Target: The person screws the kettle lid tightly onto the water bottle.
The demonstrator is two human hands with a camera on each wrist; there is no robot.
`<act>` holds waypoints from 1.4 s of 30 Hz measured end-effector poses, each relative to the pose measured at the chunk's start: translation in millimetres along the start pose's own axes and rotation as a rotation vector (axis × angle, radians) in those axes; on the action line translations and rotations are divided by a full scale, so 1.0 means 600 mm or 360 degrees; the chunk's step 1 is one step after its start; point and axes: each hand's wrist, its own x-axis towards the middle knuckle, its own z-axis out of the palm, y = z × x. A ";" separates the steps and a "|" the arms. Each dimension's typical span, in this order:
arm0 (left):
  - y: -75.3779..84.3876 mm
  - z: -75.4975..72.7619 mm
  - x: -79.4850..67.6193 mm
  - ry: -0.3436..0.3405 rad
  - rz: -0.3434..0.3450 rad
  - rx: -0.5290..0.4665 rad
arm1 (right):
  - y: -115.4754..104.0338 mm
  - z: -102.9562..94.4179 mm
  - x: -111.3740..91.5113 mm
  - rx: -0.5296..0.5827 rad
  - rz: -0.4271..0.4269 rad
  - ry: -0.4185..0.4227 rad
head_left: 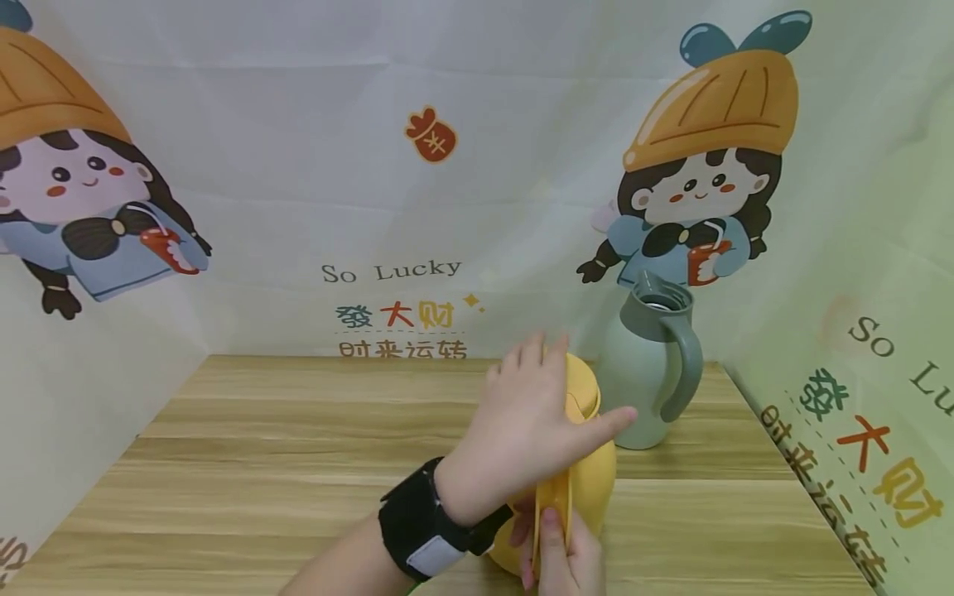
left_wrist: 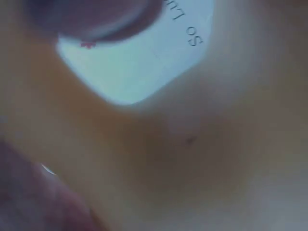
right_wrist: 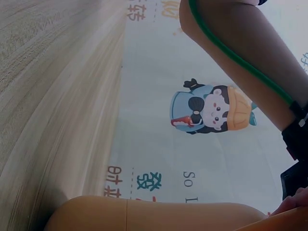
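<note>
A yellow thermos jug stands on the table near its front, its handle facing me. My right hand grips the lower part of that handle, thumb laid along it. Over the upper part of the jug lies my left hand, fingers fairly straight and thumb stretched out to the right. It hides part of the yellow lid. The left wrist view is mostly blurred, with blurred skin and yellow close to the lens. Along the bottom of the right wrist view runs the jug's side.
Behind the yellow jug, to the right, stands a pale green thermos jug with a grey-green handle and its mouth uncovered. The wood-grain table meets a printed cloth backdrop at the back and sides. A black wrist strap circles the left wrist.
</note>
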 end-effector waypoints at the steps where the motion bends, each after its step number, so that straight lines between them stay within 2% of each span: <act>1: 0.001 0.003 -0.001 -0.0005 -0.0001 0.0033 | 0.001 0.000 0.000 0.0007 -0.0023 0.0001; 7: -0.008 0.015 -0.003 0.0061 0.0078 0.0135 | 0.004 -0.002 0.001 -0.0012 -0.0066 -0.0045; 13: -0.027 0.018 0.000 0.0098 0.0215 0.0096 | 0.004 -0.004 0.004 -0.0034 -0.0058 -0.0070; 20: -0.050 0.015 0.006 0.0058 0.0363 -0.0062 | 0.005 -0.002 0.002 -0.0021 -0.0076 -0.0029; 28: -0.087 0.011 0.024 -0.0031 0.0666 -0.0280 | 0.008 -0.001 0.002 -0.0009 -0.0100 -0.0015; 34: -0.105 0.008 0.034 -0.0113 0.0817 -0.0446 | 0.013 0.000 0.002 0.0028 -0.0140 0.0007; 42: -0.126 0.009 0.052 -0.0220 0.1048 -0.0662 | 0.009 0.001 -0.001 0.0005 -0.0074 0.0039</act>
